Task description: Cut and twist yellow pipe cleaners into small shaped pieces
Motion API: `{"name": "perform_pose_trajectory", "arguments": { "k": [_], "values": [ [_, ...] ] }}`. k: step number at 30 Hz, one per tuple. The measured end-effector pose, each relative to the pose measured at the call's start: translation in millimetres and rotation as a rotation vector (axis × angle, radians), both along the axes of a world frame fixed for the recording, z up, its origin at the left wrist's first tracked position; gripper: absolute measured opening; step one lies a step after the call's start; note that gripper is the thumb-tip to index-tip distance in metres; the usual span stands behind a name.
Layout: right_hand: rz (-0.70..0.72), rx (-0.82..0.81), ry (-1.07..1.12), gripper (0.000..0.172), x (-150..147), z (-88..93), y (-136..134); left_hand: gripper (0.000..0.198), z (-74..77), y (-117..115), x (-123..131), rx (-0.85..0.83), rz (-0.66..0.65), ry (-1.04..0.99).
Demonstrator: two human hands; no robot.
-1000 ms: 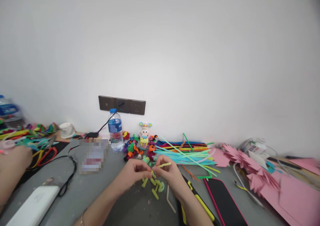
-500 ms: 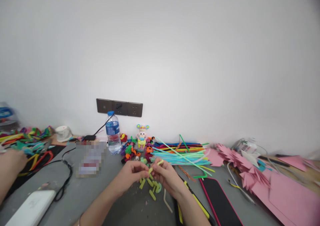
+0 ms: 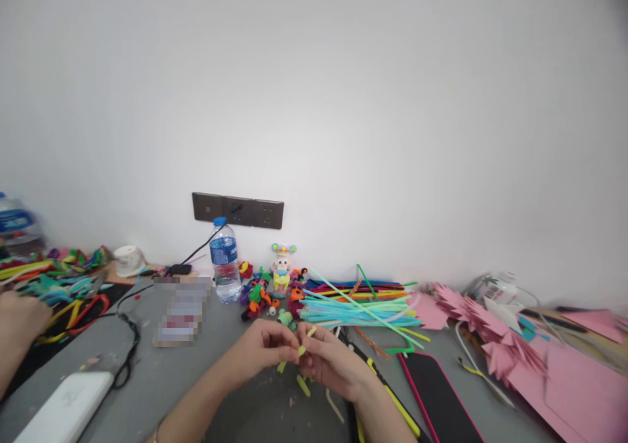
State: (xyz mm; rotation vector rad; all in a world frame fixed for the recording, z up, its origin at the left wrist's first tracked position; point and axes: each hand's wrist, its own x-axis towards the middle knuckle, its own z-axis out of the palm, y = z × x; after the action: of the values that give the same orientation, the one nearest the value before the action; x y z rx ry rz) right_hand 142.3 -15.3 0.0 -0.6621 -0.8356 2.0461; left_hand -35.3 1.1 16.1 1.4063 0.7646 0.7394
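Between my two hands is a pale yellow pipe cleaner [image 3: 301, 350], pinched at the fingertips, with one end sticking up past the right fingers. My left hand [image 3: 267, 350] grips it from the left with thumb and forefinger. From the other side my right hand [image 3: 331, 361] is closed on it, its lower fingers curled. A short yellow-green piece [image 3: 303, 385] shows just under the hands, and parts of the yellow work are hidden behind my fingers. Beyond my fingers sit several small colourful pipe-cleaner figures [image 3: 258, 296] and a toy figurine [image 3: 281, 273].
Bundled pipe cleaners [image 3: 358, 309] lie behind my right hand. A phone [image 3: 439, 397] and folded pink paper [image 3: 505, 345] are to the right. Left stand a water bottle [image 3: 224, 260], a white power bank [image 3: 73, 407] and black cable [image 3: 130, 345]. Another person's hand [image 3: 22, 322] is at far left.
My hands have come closer together around the yellow pipe cleaner and cover more of the yellow pieces below. The view has shifted slightly left.
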Motion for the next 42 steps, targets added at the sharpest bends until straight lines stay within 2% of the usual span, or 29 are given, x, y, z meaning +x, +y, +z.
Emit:
{"name": "perform_pose_trajectory", "arguments": {
  "k": [6,9,13,16,19,24,31,37,42],
  "values": [
    [0.109,-0.02,-0.006,0.034,4,-2.3,-1,0.021,0.9,0,-3,0.077,-0.066,0.011],
    [0.142,0.043,-0.068,0.03,5,-3.2,-1,0.022,0.3,0,-5,0.073,-0.093,0.004],
    [0.21,0.101,-0.183,0.027,9,-1.3,-1,0.043,-7.2,2,-6,-0.041,-0.13,-0.091],
    [0.213,0.129,-0.209,0.022,10,0.0,-1,0.049,-10.7,4,-5,-0.09,-0.151,-0.146],
    [0.131,0.203,-0.22,0.021,7,-1.0,0,0.049,-7.1,2,-2,-0.13,-0.103,-0.216],
    [-0.086,0.306,-0.254,0.029,-3,-6.8,5,0.041,-0.3,-3,4,-0.173,-0.012,-0.336],
    [-0.238,0.438,-0.35,0.036,-7,-16.1,14,0.032,-6.4,-1,4,-0.181,0.109,-0.314],
    [-0.305,0.601,-0.448,0.034,-6,-11.6,8,0.042,-6.6,-2,1,-0.459,0.004,-0.357],
    [-0.33,0.665,-0.449,0.03,-8,-1.6,2,0.04,-7.1,-2,2,-0.571,-0.044,-0.352]
  ]
}}
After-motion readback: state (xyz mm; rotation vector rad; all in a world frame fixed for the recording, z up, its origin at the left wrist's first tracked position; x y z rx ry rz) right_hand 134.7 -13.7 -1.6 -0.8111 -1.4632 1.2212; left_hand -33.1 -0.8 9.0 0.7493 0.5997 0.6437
